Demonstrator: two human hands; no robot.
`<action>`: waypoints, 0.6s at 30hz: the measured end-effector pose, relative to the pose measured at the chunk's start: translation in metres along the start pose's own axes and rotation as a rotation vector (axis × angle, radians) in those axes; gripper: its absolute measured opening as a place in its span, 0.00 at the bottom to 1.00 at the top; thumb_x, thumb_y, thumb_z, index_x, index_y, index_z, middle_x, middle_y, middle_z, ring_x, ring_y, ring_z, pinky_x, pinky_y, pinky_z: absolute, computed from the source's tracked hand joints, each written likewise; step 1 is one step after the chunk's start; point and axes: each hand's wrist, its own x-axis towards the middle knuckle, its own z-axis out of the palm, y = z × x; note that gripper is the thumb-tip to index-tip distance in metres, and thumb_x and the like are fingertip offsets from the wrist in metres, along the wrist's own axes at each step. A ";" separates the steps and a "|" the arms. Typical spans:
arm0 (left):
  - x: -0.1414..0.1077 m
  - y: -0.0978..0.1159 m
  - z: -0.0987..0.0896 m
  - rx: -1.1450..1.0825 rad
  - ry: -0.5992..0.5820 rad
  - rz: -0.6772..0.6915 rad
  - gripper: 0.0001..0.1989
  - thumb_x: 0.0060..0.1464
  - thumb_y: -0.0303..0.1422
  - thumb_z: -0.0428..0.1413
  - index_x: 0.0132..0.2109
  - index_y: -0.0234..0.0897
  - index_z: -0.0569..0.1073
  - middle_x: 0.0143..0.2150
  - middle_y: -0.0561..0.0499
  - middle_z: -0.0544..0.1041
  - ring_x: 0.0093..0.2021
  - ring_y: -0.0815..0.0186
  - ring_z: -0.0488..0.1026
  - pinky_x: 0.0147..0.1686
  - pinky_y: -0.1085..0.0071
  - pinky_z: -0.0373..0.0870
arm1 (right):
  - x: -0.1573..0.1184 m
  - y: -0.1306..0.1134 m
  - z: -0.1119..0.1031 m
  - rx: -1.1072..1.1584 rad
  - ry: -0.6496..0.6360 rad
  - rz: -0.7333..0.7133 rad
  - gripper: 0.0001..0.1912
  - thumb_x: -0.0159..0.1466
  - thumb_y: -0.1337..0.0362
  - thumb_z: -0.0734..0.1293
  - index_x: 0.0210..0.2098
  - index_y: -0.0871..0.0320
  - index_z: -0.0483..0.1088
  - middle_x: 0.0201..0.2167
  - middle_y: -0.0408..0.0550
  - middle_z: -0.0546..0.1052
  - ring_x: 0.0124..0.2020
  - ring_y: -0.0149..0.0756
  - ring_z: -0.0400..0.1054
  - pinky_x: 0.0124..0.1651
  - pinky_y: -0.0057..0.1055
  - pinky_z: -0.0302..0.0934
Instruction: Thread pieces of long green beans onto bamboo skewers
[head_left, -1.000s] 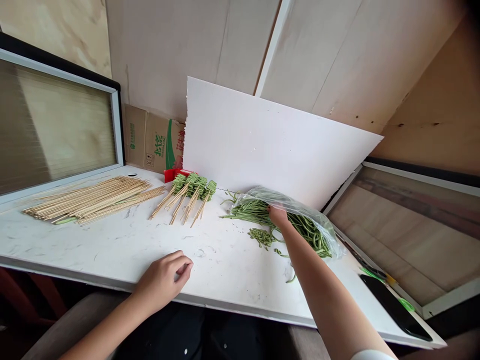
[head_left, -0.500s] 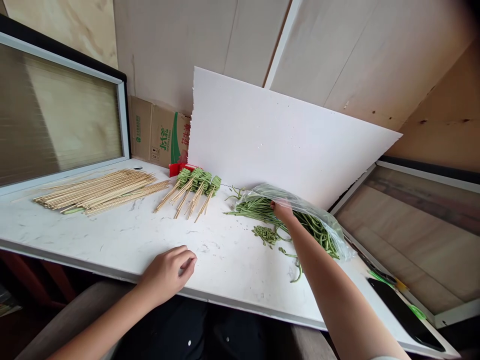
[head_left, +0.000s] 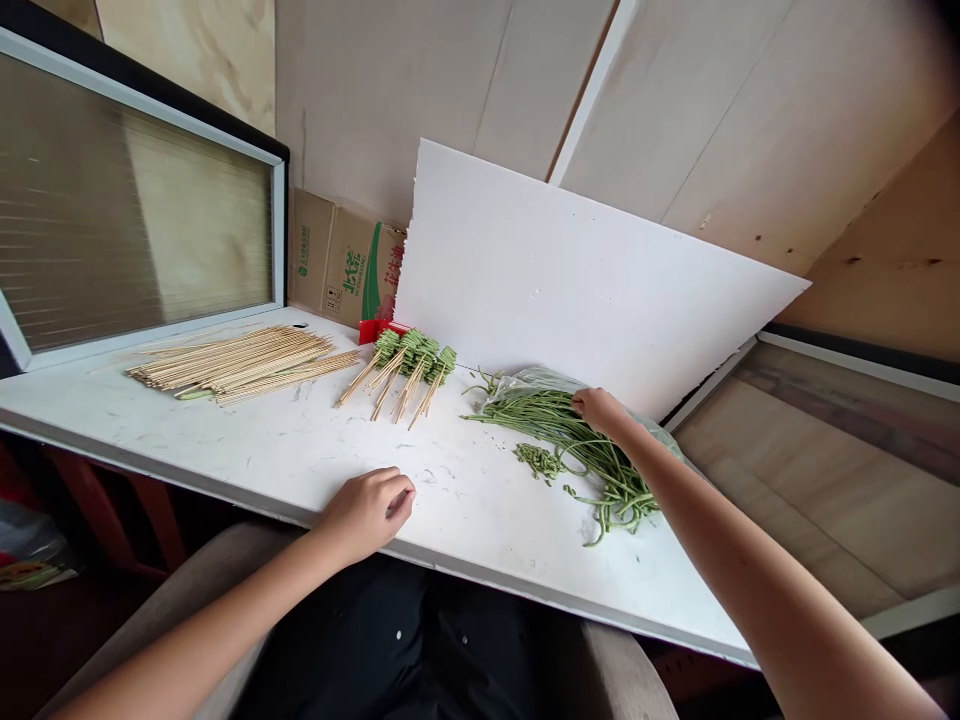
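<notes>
So the workspace is a white counter with grey marbled flecks (head_left: 255, 455), pushed up against a grey panelled wall (head_left: 397, 90) that turns bare wood-brown at the upper right. A brownish-grey padded chair (head_left: 202, 600) sits at the front edge, with a person's dark trousers (head_left: 337, 650) in it.

Counting up: two bare hands, one clear plastic bag (head_left: 536, 376), one loose spread of long green beans (head_left: 540, 412) half out of it on the right of the counter, and one little heap of short cut bean pieces (head_left: 536, 460) just in front. Towards the back middle I get roughly four clusters of green bean skewers (head_left: 420, 358), bean ends away from the person. Left of those is one big pile of plain bamboo skewers (head_left: 232, 362), way too many to count.

The right hand (head_left: 598, 410) is over the beans, its grip bunched together and pinching the bag's edge as far as I can see, though the fingers hide the contact. The left hand (head_left: 375, 508) rests by the front edge, grip loosely curled in.

Around that: one leaning white board (head_left: 585, 280) covering part of a brown cardboard box (head_left: 345, 262), a small bright-red item (head_left: 373, 330), and two framed ribbed panels (head_left: 150, 220), one each side. The right forearm blocks some of the bag.
</notes>
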 end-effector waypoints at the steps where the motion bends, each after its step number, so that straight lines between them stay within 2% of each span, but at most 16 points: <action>1: 0.000 0.000 0.000 -0.002 -0.001 0.003 0.10 0.64 0.30 0.52 0.35 0.39 0.75 0.31 0.53 0.72 0.30 0.66 0.69 0.32 0.70 0.59 | -0.002 0.001 -0.008 -0.030 -0.040 0.030 0.16 0.65 0.72 0.64 0.21 0.57 0.69 0.18 0.46 0.68 0.21 0.33 0.56 0.32 0.33 0.51; 4: 0.000 0.000 -0.001 -0.012 -0.006 0.006 0.10 0.64 0.30 0.51 0.35 0.39 0.74 0.30 0.53 0.72 0.30 0.66 0.69 0.32 0.70 0.59 | -0.001 0.004 -0.033 -0.079 -0.017 0.134 0.11 0.65 0.71 0.63 0.29 0.58 0.76 0.26 0.52 0.77 0.27 0.38 0.66 0.34 0.32 0.54; 6: 0.000 0.000 -0.002 -0.017 -0.005 0.007 0.10 0.64 0.30 0.51 0.35 0.40 0.75 0.30 0.53 0.72 0.30 0.66 0.69 0.32 0.70 0.60 | 0.003 0.007 -0.049 -0.075 0.065 0.211 0.11 0.65 0.69 0.64 0.35 0.59 0.79 0.31 0.55 0.80 0.32 0.40 0.70 0.36 0.31 0.57; 9: 0.001 0.001 -0.003 -0.015 -0.003 0.011 0.10 0.64 0.30 0.51 0.35 0.40 0.75 0.30 0.53 0.72 0.30 0.66 0.70 0.31 0.70 0.60 | 0.011 0.008 -0.072 -0.013 0.190 0.275 0.11 0.66 0.68 0.66 0.37 0.62 0.81 0.33 0.58 0.82 0.36 0.42 0.73 0.38 0.31 0.60; 14: 0.001 0.002 -0.003 0.003 -0.008 0.014 0.10 0.64 0.30 0.51 0.36 0.39 0.76 0.29 0.53 0.72 0.29 0.67 0.69 0.31 0.70 0.60 | 0.029 0.000 -0.106 0.119 0.418 0.275 0.12 0.66 0.68 0.66 0.39 0.65 0.82 0.31 0.58 0.82 0.35 0.42 0.74 0.41 0.33 0.65; 18: 0.000 0.003 -0.003 -0.001 0.005 0.021 0.11 0.65 0.31 0.50 0.36 0.40 0.76 0.29 0.53 0.72 0.28 0.67 0.69 0.31 0.70 0.61 | 0.046 -0.012 -0.136 0.206 0.635 0.198 0.13 0.67 0.65 0.66 0.39 0.66 0.82 0.32 0.58 0.83 0.37 0.43 0.76 0.44 0.35 0.69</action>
